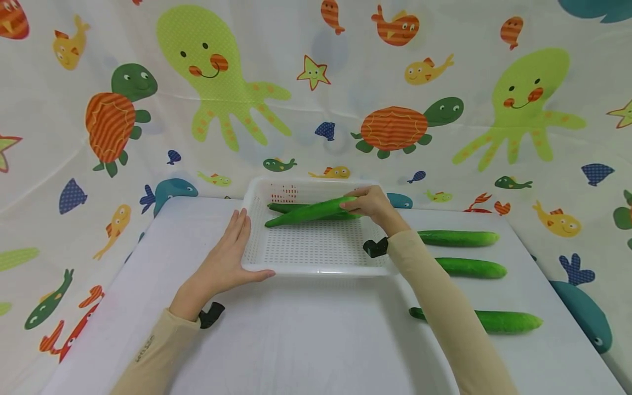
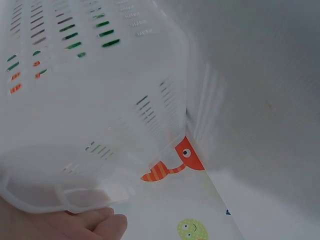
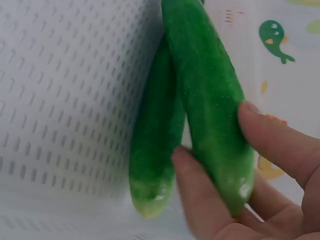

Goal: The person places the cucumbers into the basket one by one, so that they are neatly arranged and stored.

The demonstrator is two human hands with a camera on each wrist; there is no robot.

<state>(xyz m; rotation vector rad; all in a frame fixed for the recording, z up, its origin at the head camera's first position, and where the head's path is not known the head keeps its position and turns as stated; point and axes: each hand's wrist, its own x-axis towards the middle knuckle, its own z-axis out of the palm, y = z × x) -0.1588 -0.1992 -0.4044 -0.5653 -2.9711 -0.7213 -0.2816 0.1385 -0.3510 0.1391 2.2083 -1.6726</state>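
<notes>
My right hand (image 1: 370, 206) pinches one end of a green cucumber (image 1: 306, 213) over the white perforated basket (image 1: 316, 270). In the right wrist view, the thumb and fingers sit on both sides of the paler end of this cucumber (image 3: 212, 105). Partly hidden beneath it, a second cucumber (image 3: 152, 145) lies in the basket along the back side. My left hand (image 1: 222, 258) rests at the basket's front left corner, its straight fingers along the left side and the thumb stretched along the front rim. Green shows through slots of the basket wall (image 2: 85, 115) in the left wrist view.
To the right of the basket, three more cucumbers lie on the white table (image 1: 316, 340): a far one (image 1: 459, 238), a middle one (image 1: 471, 267) and a near one (image 1: 508, 321). The right sleeve (image 1: 444, 302) crosses over them. A sea-animal patterned cloth (image 1: 296, 33) hangs behind.
</notes>
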